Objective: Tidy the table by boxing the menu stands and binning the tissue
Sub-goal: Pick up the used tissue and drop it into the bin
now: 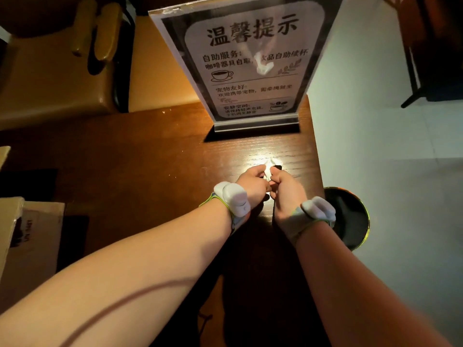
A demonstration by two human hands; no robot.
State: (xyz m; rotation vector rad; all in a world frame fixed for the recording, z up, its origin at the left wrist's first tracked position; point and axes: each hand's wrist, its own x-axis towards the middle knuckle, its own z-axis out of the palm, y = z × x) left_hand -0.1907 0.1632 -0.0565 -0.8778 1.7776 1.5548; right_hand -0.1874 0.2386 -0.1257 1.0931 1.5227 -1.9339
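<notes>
1. Both of your grips are closed on the tissue [269, 169]: your left hand [253, 186] and right hand [288, 194] sit knuckle to knuckle, fingers curled, pinching the small white wad between them.
2. Your tissue sits just above the worktop [150, 156], in a bright patch of light near its right edge; only a crumpled tip shows past your fingertips.
3. Your menu stand [250, 63] stands upright beyond your hands, near the far right corner of the worktop, its clear base flat on the wood. It carries a dark-bordered card with Chinese print and small coffee cup drawings.
4. Your wrists each wear a white band device with a green strap edge.
5. Your bin [350, 216] is a round dark container with a shiny rim, on the pale floor just beside the worktop's right edge, close to your right wrist.
6. Your cardboard box [27, 236] lies at the left edge of the view, partly cut off.
7. Your far left shows a tan padded seat [50, 78].
</notes>
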